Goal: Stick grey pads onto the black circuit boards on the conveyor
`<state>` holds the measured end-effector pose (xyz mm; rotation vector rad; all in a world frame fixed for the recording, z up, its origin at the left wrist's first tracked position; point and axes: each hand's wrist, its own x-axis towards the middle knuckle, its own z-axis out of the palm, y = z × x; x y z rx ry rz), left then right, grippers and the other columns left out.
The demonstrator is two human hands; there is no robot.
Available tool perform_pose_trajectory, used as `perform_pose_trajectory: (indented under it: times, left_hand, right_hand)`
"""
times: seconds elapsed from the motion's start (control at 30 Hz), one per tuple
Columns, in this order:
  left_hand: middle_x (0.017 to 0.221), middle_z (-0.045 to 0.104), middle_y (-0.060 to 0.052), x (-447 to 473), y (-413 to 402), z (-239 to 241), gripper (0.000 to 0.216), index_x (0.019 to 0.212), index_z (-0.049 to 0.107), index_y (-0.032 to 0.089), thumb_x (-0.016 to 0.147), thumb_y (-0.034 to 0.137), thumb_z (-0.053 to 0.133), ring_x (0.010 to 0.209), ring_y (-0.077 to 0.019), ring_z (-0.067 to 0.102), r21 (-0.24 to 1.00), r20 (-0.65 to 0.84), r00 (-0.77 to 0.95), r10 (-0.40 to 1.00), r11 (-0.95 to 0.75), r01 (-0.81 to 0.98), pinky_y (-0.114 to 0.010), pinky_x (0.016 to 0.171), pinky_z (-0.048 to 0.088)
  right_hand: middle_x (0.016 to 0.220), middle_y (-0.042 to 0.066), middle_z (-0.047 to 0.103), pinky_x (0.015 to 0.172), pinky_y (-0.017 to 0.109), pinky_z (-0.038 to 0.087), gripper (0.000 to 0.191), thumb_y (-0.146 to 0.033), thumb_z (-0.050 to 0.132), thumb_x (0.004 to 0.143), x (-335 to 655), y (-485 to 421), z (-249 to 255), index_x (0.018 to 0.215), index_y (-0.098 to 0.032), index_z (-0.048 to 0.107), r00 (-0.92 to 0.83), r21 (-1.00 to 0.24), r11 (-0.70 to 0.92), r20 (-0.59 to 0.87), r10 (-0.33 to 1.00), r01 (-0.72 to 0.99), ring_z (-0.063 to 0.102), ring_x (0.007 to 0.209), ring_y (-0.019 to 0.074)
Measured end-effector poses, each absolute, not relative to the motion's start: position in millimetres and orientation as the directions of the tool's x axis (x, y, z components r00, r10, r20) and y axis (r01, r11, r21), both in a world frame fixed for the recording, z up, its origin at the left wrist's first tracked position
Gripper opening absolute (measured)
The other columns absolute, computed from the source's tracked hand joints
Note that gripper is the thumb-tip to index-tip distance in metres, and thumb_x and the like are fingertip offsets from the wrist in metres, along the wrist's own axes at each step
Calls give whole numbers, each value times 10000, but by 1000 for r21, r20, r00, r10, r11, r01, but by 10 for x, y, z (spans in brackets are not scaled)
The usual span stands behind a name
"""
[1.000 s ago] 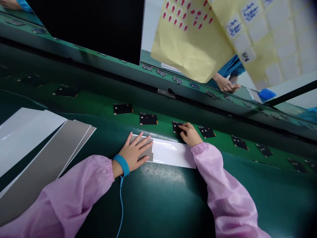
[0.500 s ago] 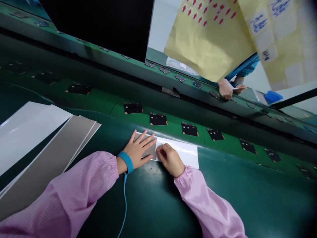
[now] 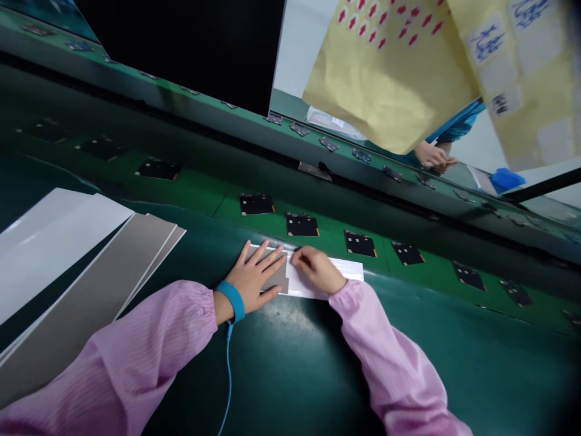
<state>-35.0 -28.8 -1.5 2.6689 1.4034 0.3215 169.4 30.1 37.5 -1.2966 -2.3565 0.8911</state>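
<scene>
My left hand lies flat with fingers spread on the grey end of a long white strip on the dark green bench; a blue wrist strap with a cord sits on that wrist. My right hand rests on the strip just right of the grey piece, fingers curled together at its edge. What they pinch is too small to make out. Small black boards lie in a row on the green belt just beyond both hands.
Long grey and white sheets lie at the left. A second belt with small parts runs behind. Another person's hands work at the far side under hanging yellow sheets. A black panel stands at the top.
My right hand left the black board on the belt, came back to the strip and now sits by the grey piece's edge. The boards have drifted right. My left hand stayed put.
</scene>
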Motion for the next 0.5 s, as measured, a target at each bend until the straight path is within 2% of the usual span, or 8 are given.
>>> perform_pose_trajectory:
  times: [0.1,0.2,0.37,0.5]
  left_hand:
    - [1525,106,5,-357,-286,-16,619,1462,149,256,924,521,303,1391,-329,49,197,140,554,821,-571,797,-577,1090,-54]
    - [1524,113,7,-360,-286,-9,623,1463,143,251,924,521,302,1391,-326,55,200,141,555,820,-572,795,-573,1092,-52]
    - [1527,84,4,-346,-290,-1,630,1464,140,238,923,521,292,1393,-324,30,172,117,551,826,-563,808,-572,1089,-57]
    - [1529,68,1,-337,-291,9,633,1466,125,248,922,533,276,1394,-323,25,158,105,551,828,-561,812,-565,1091,-52]
  right_hand:
    - [733,22,579,662,256,421,94,-167,478,820,1771,742,493,761,-162,552,-502,-669,388,25,865,634,527,654,125]
    - [717,16,583,634,245,412,85,-177,507,805,1766,887,574,751,-155,568,-476,-675,349,-4,879,650,513,616,114]
    - [746,23,606,639,241,412,90,-94,541,760,1644,372,482,754,-151,610,-572,-657,335,-180,800,676,526,635,114]
    - [758,21,581,642,250,407,53,-115,576,772,1595,22,372,766,-162,600,-492,-613,299,-170,854,731,513,645,120]
